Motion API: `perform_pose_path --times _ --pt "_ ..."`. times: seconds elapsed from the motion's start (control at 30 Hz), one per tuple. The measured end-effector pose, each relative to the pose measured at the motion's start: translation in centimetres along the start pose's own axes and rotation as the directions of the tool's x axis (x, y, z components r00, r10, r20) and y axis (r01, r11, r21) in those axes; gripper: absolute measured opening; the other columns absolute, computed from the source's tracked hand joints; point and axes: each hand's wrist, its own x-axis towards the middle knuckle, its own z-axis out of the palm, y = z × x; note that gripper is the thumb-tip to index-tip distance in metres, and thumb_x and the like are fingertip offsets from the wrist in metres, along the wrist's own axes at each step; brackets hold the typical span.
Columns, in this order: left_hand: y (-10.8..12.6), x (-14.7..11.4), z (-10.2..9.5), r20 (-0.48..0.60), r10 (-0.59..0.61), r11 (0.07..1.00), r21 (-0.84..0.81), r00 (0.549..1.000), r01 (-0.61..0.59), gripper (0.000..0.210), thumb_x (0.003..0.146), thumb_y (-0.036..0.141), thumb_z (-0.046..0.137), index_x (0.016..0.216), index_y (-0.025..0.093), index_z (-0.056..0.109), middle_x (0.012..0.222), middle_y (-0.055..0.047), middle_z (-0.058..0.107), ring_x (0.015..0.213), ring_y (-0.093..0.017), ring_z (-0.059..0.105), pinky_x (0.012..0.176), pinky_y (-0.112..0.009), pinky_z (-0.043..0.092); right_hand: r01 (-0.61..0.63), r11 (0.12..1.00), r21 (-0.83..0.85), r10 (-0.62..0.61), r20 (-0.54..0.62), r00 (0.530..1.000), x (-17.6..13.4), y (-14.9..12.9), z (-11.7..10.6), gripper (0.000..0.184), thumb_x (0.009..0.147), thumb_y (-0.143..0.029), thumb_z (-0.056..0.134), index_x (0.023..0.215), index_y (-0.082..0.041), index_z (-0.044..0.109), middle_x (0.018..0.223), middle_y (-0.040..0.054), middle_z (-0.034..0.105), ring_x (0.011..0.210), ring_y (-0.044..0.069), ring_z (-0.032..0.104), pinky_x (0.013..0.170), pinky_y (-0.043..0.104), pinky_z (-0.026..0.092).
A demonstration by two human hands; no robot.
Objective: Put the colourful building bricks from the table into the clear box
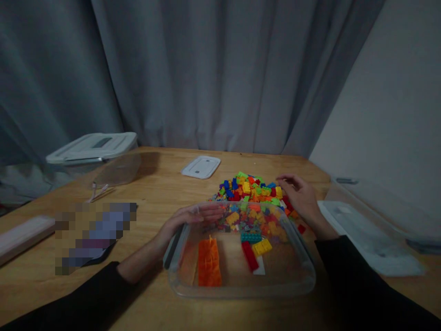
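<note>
A clear plastic box (241,290) stands on the table in front of me. Inside lie a large orange block piece (209,264), a red brick (250,256), a yellow brick (262,247) and a teal brick (251,237). My left hand (188,219) grips the box at its far left corner, fingers stretched along the outside of the far wall. Behind the box spreads a heap of colourful toy bricks (248,187). At the heap's right side is my right hand (299,193), its fingers loosely bent and apart, with no brick visible in them.
A lidded clear bin (96,147) is at the back left, and a white lid (201,167) lies near the back. On the right rests another clear container (372,234). A blurred-out flat object (99,234) and a long pale box (27,236) lie left.
</note>
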Motion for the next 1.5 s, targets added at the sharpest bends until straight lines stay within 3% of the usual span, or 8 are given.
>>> perform_pose_path --times 0.1,0.2,0.3,0.47,0.93,1.2,1.5 --pt "0.1 0.2 -0.2 0.016 -0.004 1.000 0.022 1.000 0.003 0.052 0.087 0.022 0.052 0.136 0.015 0.067 0.150 -0.013 0.061 0.143 -0.035 0.053 0.126 -0.058 0.024 -0.033 0.994 -0.100 0.040 0.069 0.997 -1.7 3.1 0.4 0.026 0.093 -0.044 0.065 0.103 -0.021 0.073 0.099 0.0077 0.075 0.082 0.023 0.067 0.073 0.038 0.053" --pt "0.1 0.3 -0.4 0.027 -0.014 1.000 0.022 1.000 0.014 0.053 0.087 0.021 0.052 0.137 0.014 0.066 0.151 -0.014 0.061 0.143 -0.034 0.052 0.127 -0.058 0.023 0.162 0.977 -0.142 -0.124 0.242 0.962 -2.9 4.6 1.2 0.025 0.092 -0.043 0.068 0.108 -0.024 0.074 0.106 0.0083 0.075 0.097 0.028 0.068 0.086 0.044 0.054" --pt "0.1 0.3 -0.5 0.033 -0.015 1.000 0.020 0.999 0.015 0.053 0.086 0.019 0.052 0.137 0.014 0.065 0.151 -0.015 0.060 0.143 -0.035 0.052 0.126 -0.059 0.024 0.350 0.923 -0.162 -0.279 0.344 0.897 -3.4 5.0 2.4 0.020 0.092 -0.041 0.071 0.104 -0.025 0.076 0.105 0.0084 0.076 0.100 0.028 0.067 0.093 0.048 0.052" --pt "0.1 0.3 -0.6 0.031 0.002 1.000 0.029 1.000 -0.003 0.050 0.088 0.019 0.050 0.135 0.016 0.067 0.149 -0.014 0.062 0.143 -0.034 0.052 0.126 -0.059 0.023 0.401 0.886 -0.231 -0.277 0.429 0.860 -4.0 4.1 3.2 0.023 0.093 -0.039 0.072 0.113 -0.029 0.077 0.105 0.0074 0.074 0.102 0.028 0.064 0.092 0.048 0.052" --pt "-0.2 0.8 -1.6 0.102 -0.003 0.998 0.065 0.995 -0.004 0.052 0.088 0.024 0.051 0.139 0.018 0.065 0.153 -0.013 0.059 0.147 -0.036 0.046 0.124 -0.059 0.026 0.413 0.865 -0.285 -0.266 0.439 0.858 -5.0 4.3 3.8 0.039 0.092 -0.054 0.070 0.124 -0.032 0.073 0.104 0.0063 0.074 0.102 0.029 0.062 0.091 0.049 0.052" --pt "0.0 0.9 -1.5 0.121 0.003 0.994 0.106 0.993 -0.015 0.054 0.088 0.026 0.052 0.139 0.018 0.065 0.153 -0.014 0.059 0.147 -0.037 0.046 0.125 -0.061 0.023 0.448 0.824 -0.345 -0.273 0.451 0.850 -5.0 4.0 3.5 0.036 0.092 -0.052 0.070 0.123 -0.034 0.075 0.108 0.0047 0.076 0.102 0.029 0.062 0.093 0.047 0.051" --pt "-0.2 0.6 -0.6 0.053 0.005 1.000 0.023 0.999 -0.007 0.052 0.088 0.023 0.049 0.137 0.017 0.066 0.150 -0.013 0.061 0.145 -0.036 0.050 0.125 -0.061 0.022 0.466 0.832 -0.302 -0.303 0.457 0.837 -4.9 3.6 3.7 0.022 0.096 -0.042 0.066 0.110 -0.028 0.077 0.099 0.0059 0.076 0.096 0.028 0.063 0.087 0.047 0.052"
